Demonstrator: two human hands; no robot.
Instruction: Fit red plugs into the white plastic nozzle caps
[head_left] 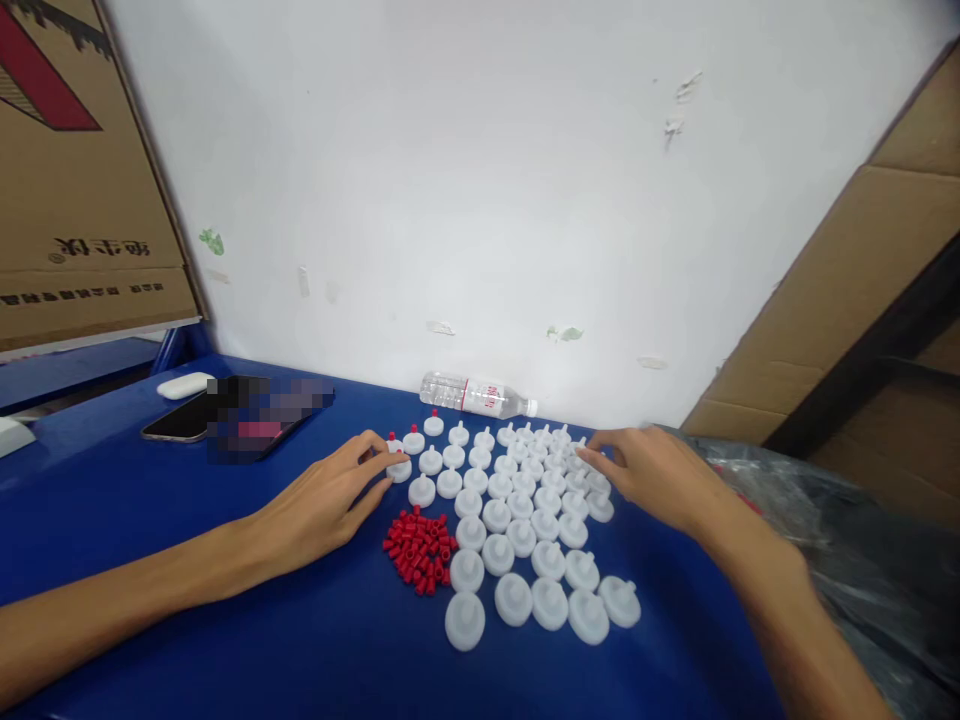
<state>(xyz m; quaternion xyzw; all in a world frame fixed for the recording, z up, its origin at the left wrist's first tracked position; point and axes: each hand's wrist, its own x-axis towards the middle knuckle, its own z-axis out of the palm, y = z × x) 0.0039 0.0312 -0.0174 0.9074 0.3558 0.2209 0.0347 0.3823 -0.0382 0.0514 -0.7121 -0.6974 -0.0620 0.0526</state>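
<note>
Many white disc-shaped pieces (520, 538) with short nozzles, resembling syringe filters, lie in loose rows on the blue table. A few at the back left bear small red caps, such as the white disc with a red cap (433, 424). My left hand (341, 490) has its thumb and index finger around another red-capped white disc (400, 470), at the left end of the rows. Over the right edge of the white discs, my right hand (652, 470) has its fingers bent and apart, fingertips close to a nozzle. Loose red caps (420, 550) form a pile beside my left hand.
Against the wall lies a clear plastic bottle (480, 395) on its side. A phone (180, 415), a dark, partly blurred item (277, 425) and a white rounded object (185, 386) are at the left. Dark plastic sheeting (847, 540) and cardboard (825, 270) border the right.
</note>
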